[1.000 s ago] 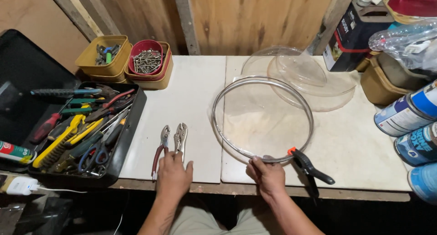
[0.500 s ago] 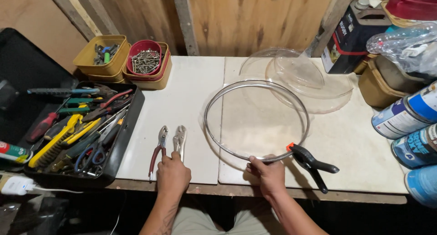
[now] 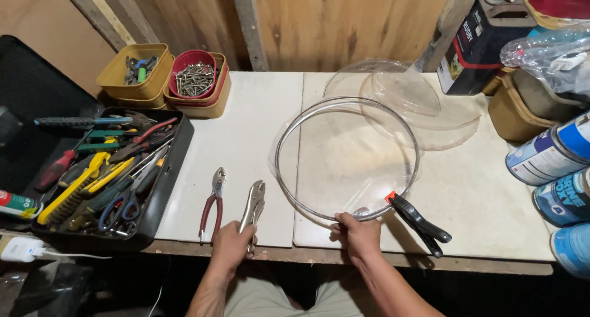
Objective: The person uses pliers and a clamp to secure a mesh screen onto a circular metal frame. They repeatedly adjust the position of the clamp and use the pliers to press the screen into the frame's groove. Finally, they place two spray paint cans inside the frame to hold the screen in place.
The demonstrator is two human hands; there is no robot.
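Along the near edge of the white tabletop [image 3: 246,139] both of my hands are busy: my left hand [image 3: 232,246] is closed around the handles of the silver locking pliers [image 3: 253,207], which lie flat with their jaws pointing away from me, and my right hand [image 3: 357,234] is clenched on the nearest part of the metal ring [image 3: 289,133], pinching it together with the clear plastic sheet [image 3: 344,157] stretched under it. That ring lies flat on the tabletop, straddling the seam between the two white boards, just right of the pliers. Just beside my right hand, a black spring clamp [image 3: 418,222] with an orange tip bites onto the ring's rim, its handles angled toward the right. Left of the locking pliers and near them, red-handled pliers [image 3: 212,205] lie parallel, untouched. Beyond the ring, a clear plastic dome [image 3: 424,105] overlaps its far side. To my left sits a black tool tray [image 3: 169,188] heaped with screwdrivers, pliers and scissors, and behind it a yellow tub [image 3: 135,77] of small parts next to a red tub of screws [image 3: 195,77]. At the right edge spray cans [image 3: 553,154] lie on their sides.
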